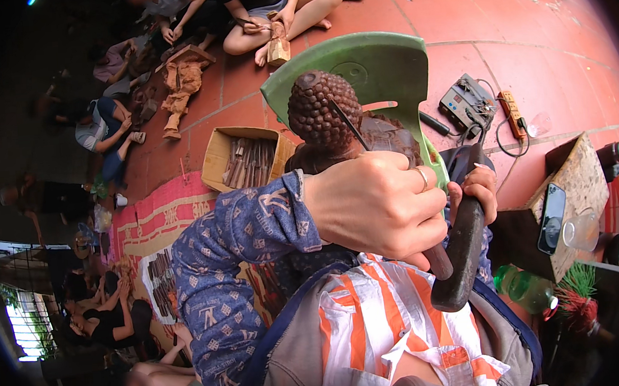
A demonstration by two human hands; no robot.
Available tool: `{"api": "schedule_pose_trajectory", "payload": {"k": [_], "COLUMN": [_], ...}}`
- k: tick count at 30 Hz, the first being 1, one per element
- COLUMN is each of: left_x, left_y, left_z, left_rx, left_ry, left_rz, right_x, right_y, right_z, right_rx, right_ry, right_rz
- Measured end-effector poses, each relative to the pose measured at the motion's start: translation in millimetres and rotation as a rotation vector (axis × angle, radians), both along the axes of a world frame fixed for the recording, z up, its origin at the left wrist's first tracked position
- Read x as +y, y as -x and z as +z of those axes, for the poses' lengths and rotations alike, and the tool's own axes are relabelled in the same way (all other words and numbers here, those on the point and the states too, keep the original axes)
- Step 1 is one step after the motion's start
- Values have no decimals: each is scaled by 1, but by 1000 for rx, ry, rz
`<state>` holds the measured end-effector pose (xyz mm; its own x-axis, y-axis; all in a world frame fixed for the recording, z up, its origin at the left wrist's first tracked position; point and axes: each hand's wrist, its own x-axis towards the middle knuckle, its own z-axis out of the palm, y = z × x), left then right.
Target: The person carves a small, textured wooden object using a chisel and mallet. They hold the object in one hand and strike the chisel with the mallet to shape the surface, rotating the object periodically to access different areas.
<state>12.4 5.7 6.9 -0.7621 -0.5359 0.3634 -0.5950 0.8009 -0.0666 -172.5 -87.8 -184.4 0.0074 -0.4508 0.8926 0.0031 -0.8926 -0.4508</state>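
My left hand, in a blue patterned sleeve, is closed around a chisel. The chisel's thin dark blade slants up from the fist against a dark wooden carved head, whose top is covered in rounded knobs. Just right of it, my right hand grips a dark wooden mallet, its thick end low beside the chisel's handle. My left hand hides part of the carving. A green plastic chair stands behind the carving, and wood chips lie near its seat.
Left of the carving is a cardboard box full of chisels. More tools lie on a cloth. To the right are an electrical box, an orange power strip and a wooden block with a phone. Other people sit carving at the upper left.
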Motion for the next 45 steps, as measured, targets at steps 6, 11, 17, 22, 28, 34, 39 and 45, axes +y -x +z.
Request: {"api": "schedule_pose_trajectory", "payload": {"k": [6, 11, 17, 22, 28, 34, 39, 45], "left_x": [0, 3, 5, -1, -2, -1, -3, -3], "left_y": [3, 2, 4, 3, 2, 1, 1, 0], "left_z": [7, 17, 13, 1, 0, 2, 1, -1], "left_rx": [111, 168, 111, 118, 131, 127, 173, 188], "left_ry": [-29, -50, 26, 20, 16, 7, 12, 18], "left_rz": [-49, -93, -114, -153, -123, -83, -124, -125], "right_x": [6, 12, 16, 15, 14, 14, 13, 14], "right_y": [9, 17, 23, 19, 20, 19, 21, 18], "right_z": [8, 34, 40, 38, 34, 35, 36, 37], "right_rx": [-70, -74, -71, -64, -30, -9, -27, -18], "right_ry": [-32, 7, 18, 3, -22, -30, -17, 9], "right_rz": [56, 34, 89, 127, 142, 169, 164, 163]}}
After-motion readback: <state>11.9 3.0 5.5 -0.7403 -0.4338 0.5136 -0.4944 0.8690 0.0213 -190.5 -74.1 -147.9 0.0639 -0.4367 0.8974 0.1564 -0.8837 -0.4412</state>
